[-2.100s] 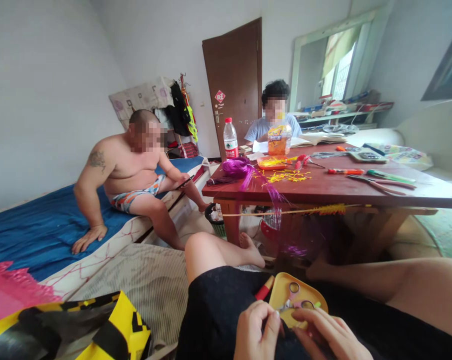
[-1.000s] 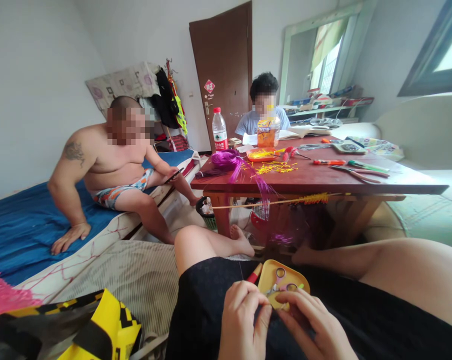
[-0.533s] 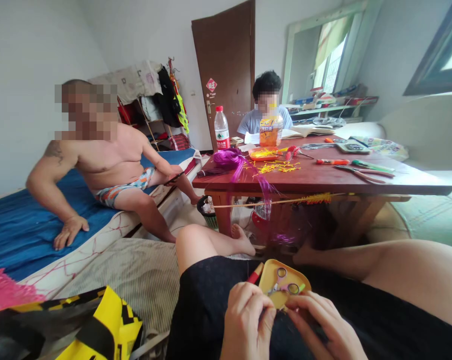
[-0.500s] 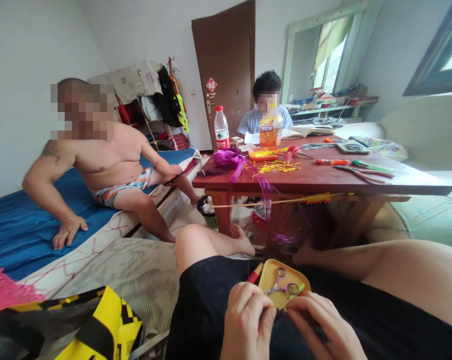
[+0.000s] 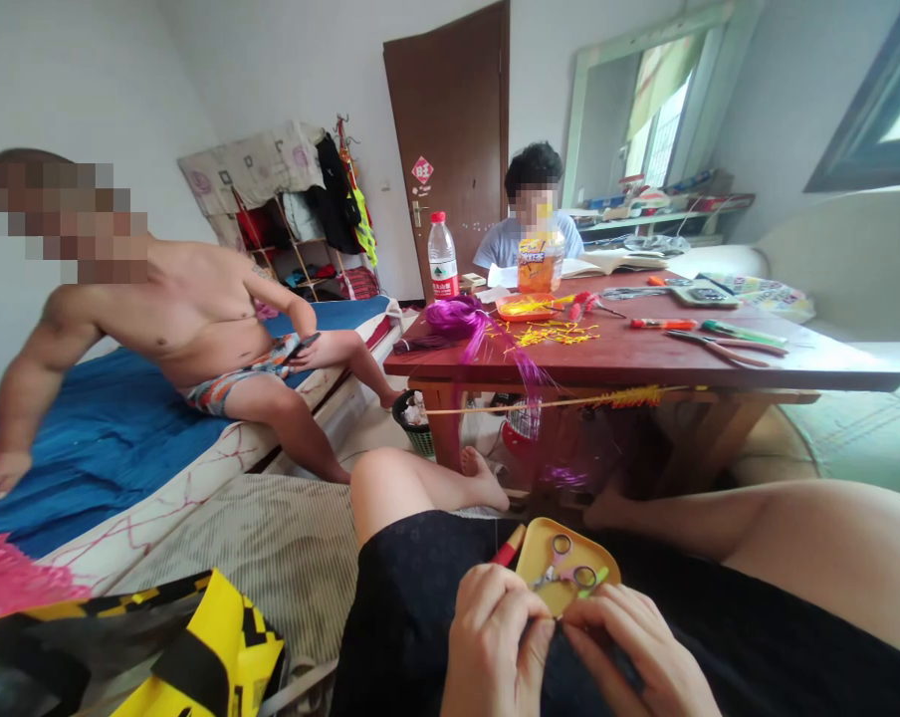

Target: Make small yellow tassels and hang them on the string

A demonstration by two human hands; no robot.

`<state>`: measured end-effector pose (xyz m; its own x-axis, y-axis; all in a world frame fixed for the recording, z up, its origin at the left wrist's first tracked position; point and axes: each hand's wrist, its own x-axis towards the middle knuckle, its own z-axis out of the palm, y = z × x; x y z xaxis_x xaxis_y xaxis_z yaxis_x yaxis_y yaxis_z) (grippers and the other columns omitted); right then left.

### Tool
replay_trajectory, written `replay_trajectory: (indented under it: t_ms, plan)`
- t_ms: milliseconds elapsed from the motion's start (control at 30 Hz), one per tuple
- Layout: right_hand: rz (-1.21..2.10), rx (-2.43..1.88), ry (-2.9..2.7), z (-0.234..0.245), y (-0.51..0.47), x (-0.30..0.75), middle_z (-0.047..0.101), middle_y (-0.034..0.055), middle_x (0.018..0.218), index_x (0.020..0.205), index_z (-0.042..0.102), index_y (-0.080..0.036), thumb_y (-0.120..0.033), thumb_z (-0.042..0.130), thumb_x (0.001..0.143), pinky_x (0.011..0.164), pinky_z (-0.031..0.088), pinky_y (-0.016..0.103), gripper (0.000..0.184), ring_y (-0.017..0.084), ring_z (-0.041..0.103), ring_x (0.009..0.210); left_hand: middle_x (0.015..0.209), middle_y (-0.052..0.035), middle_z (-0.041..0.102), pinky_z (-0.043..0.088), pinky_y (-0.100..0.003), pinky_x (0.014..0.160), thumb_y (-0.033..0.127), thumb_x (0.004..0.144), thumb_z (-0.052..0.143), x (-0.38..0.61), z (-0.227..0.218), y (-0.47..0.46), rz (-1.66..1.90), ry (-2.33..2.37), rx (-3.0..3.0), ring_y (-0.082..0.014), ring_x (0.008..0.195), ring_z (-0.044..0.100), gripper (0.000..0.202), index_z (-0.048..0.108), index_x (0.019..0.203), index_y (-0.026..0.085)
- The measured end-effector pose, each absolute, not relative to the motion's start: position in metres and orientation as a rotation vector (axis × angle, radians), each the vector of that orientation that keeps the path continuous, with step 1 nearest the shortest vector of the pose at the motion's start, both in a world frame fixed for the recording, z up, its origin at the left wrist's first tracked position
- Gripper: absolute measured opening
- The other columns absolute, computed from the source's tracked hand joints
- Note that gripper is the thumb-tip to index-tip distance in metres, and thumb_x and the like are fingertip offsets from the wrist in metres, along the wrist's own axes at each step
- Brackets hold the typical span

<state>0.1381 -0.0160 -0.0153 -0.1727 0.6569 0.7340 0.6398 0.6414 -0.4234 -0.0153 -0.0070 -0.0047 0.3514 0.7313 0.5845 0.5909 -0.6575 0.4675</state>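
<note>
Over my lap, my left hand [image 5: 495, 627] and my right hand [image 5: 629, 637] are both closed in a pinch, thumbs against forefingers, fingertips almost meeting. Whatever sits between the fingertips is too small to name. Just beyond them a yellow tray [image 5: 536, 543] rests on the black cloth over my thighs. Small scissors [image 5: 569, 575] with pinkish handles lie in it, along with a light green piece [image 5: 602, 576] partly covered by my right hand. A red stick-shaped thing [image 5: 508, 546] leans at the tray's left edge, its lower end hidden behind my left hand.
Ahead stands a red-brown table [image 5: 644, 349] with purple thread [image 5: 457, 321], yellow bits [image 5: 559, 334], pliers [image 5: 726, 349] and bottles. A thin stick [image 5: 495, 408] runs along its near edge. One person [image 5: 218, 299] sits on the bed at left, another [image 5: 495, 239] behind the table. A yellow-black bag [image 5: 226, 637] lies lower left.
The person on the bed has leaned further left, and that person's supporting hand has shifted left. My fingertips have drawn slightly closer together.
</note>
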Motion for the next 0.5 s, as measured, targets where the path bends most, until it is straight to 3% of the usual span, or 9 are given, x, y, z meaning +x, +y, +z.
replay_trajectory:
  t_ms: [333,433,500]
  plan:
    - [0.096,-1.032,-1.907,-0.024,-0.016,0.141,0.061,-0.003,0.062,0.077,0.05,-0.023,-0.018,0.051,0.081,0.055,0.048,0.022,0.006,0.013,0.058,0.056,0.069,-0.0029,0.054,0.038,-0.025,0.065,0.018,0.084,0.048,-0.014,-0.01,-0.007,1.239,1.207,2.369,-0.0153,0.069,0.051,0.015,0.051,0.07,0.018]
    - [0.057,-1.052,-1.862,-0.025,-0.016,0.141,0.062,-0.0008,0.068,0.083,0.053,-0.023,-0.025,0.053,0.081,0.059,0.049,0.023,0.002,0.015,0.06,0.062,0.07,-0.003,0.053,0.038,-0.026,0.065,0.02,0.085,0.047,-0.015,-0.014,-0.007,1.265,1.214,2.338,-0.0159,0.07,0.05,0.015,0.052,0.071,0.018]
    - [0.015,-1.123,-1.796,-0.025,-0.014,0.149,0.064,0.0032,0.081,0.09,0.054,-0.023,-0.032,0.053,0.082,0.067,0.05,0.027,0.013,0.019,0.061,0.076,0.071,-0.0033,0.054,0.038,-0.027,0.065,0.02,0.085,0.047,-0.016,-0.012,-0.007,1.239,1.218,2.323,-0.0163,0.071,0.051,0.014,0.053,0.073,0.018]
